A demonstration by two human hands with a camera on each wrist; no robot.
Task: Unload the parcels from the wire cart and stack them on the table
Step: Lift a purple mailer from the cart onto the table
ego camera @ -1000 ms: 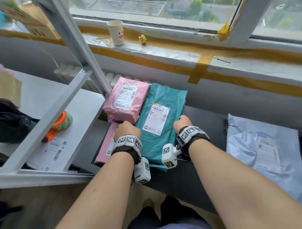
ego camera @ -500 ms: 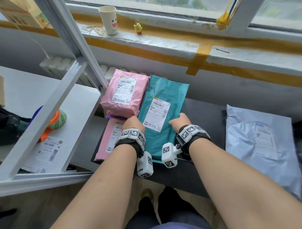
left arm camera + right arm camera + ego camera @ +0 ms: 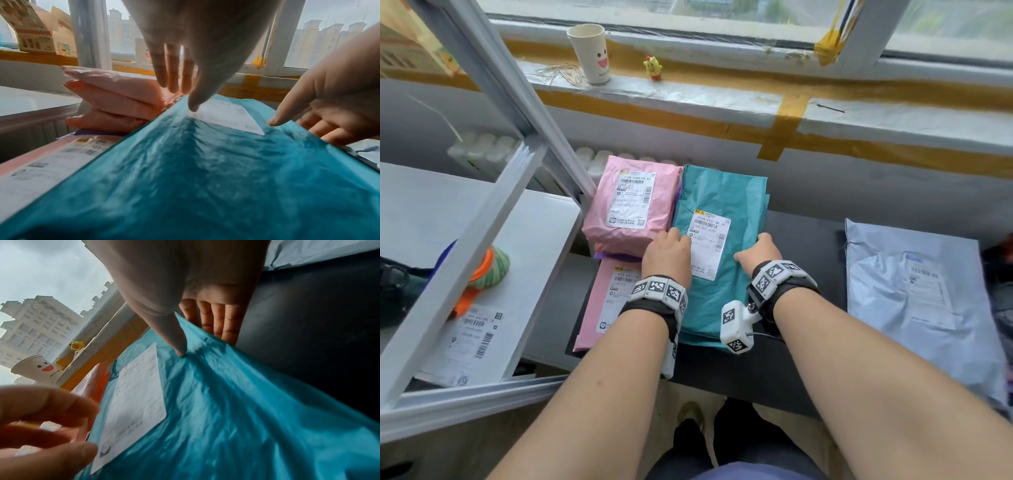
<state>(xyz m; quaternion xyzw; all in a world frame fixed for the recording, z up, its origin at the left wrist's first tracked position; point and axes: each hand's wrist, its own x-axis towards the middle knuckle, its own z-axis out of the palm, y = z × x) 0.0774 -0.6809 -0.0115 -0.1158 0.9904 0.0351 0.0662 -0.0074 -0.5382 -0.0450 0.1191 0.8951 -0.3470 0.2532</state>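
Observation:
A teal parcel (image 3: 722, 205) with a white label lies on the black table (image 3: 808, 246), right of a stack of pink parcels (image 3: 630, 205). A flat pink parcel (image 3: 606, 301) lies under that stack. My left hand (image 3: 667, 251) is at the teal parcel's left edge, fingers straight over the pink stack and thumb tip touching the top of the teal parcel (image 3: 185, 178). My right hand (image 3: 758, 250) pinches the right edge, thumb on top of the teal parcel (image 3: 226, 402) and fingers (image 3: 218, 318) underneath.
A pale grey parcel (image 3: 911, 291) lies at the table's right end. The white cart shelf (image 3: 544, 240) at left holds a white parcel (image 3: 472, 339) and an orange and green object (image 3: 486, 270). A paper cup (image 3: 590, 53) and a chick toy (image 3: 653, 68) stand on the windowsill.
Both hands have slid farther up the teal parcel toward its label. The left hand has loosened from gripping the left edge to resting its thumb on top.

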